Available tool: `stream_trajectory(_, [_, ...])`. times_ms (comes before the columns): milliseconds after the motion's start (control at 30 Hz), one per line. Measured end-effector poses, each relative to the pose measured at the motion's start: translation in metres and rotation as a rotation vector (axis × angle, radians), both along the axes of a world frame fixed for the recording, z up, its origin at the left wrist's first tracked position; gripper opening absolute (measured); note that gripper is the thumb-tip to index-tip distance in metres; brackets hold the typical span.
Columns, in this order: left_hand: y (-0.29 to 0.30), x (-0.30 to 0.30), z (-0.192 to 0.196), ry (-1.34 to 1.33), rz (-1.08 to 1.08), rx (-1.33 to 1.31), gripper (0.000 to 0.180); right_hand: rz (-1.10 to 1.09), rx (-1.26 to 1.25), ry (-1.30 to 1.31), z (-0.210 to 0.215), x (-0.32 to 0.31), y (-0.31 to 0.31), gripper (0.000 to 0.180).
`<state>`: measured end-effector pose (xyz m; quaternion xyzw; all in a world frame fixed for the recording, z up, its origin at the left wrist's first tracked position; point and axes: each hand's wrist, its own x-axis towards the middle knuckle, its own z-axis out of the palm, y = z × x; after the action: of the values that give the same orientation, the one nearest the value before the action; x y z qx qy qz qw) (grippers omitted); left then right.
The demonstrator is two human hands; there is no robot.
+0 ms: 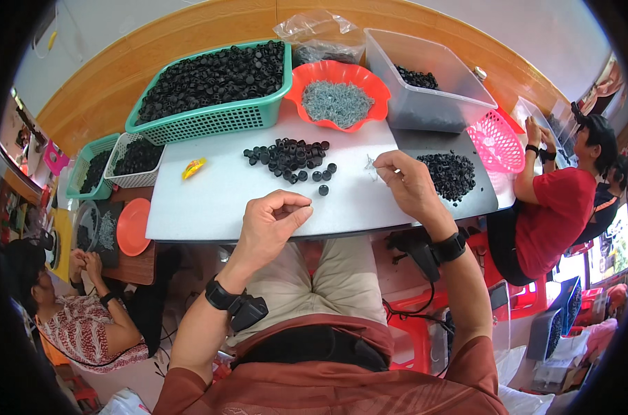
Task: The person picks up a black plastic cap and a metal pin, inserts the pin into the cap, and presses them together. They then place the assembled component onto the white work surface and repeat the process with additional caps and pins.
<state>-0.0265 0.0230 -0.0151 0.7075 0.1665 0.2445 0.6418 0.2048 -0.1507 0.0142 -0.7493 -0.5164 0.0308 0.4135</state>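
Note:
My left hand [274, 225] is closed in a pinch over the front edge of the white board [224, 197]; a small dark piece barely shows at its fingertips. My right hand [409, 185] pinches at a few small clear plastic pieces [371, 167] on the board, its thumb and forefinger together at them. Between and beyond the hands lies a loose pile of black round caps [286, 158], several of them set apart toward me. To the right of my right hand, small black ring-like parts [447, 176] are heaped on a dark grey mat [487, 197].
Along the back stand a green basket [210, 119] of black caps, a red scalloped bowl [297, 90] of clear pieces and a clear bin [431, 114]. A yellow wrapper [194, 168] lies left. A pink basket [497, 142] stands right. Other people work at both sides.

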Motion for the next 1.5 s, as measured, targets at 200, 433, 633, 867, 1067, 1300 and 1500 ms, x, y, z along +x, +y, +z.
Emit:
stream_trajectory(200, [0.004,-0.001,-0.001,-0.008,-0.008,-0.010,0.016,-0.014,0.028,0.121,0.006,-0.022,-0.010,0.014])
stream_trajectory(433, [0.003,-0.001,0.004,-0.056,-0.036,-0.120,0.016,0.111,0.093,0.463,0.006,-0.054,-0.011,0.019])
stream_trajectory(633, [-0.004,0.000,0.007,-0.087,-0.096,-0.326,0.017,0.213,0.196,0.739,-0.002,-0.074,-0.007,0.015])
stream_trajectory(867, [-0.007,-0.003,0.009,-0.127,-0.179,-0.535,0.019,0.230,0.170,0.651,0.002,-0.092,0.004,0.013])
stream_trajectory(1067, [-0.010,-0.004,0.009,-0.144,-0.239,-0.541,0.022,0.213,0.135,0.609,0.002,-0.096,0.007,0.012])
stream_trajectory(1300, [-0.015,-0.004,0.011,-0.166,-0.265,-0.537,0.023,0.196,0.126,0.507,0.001,-0.098,0.007,0.011])
stream_trajectory(1500, [-0.017,-0.005,0.011,-0.148,-0.252,-0.522,0.023,0.169,0.096,0.451,0.003,-0.099,0.004,0.011])
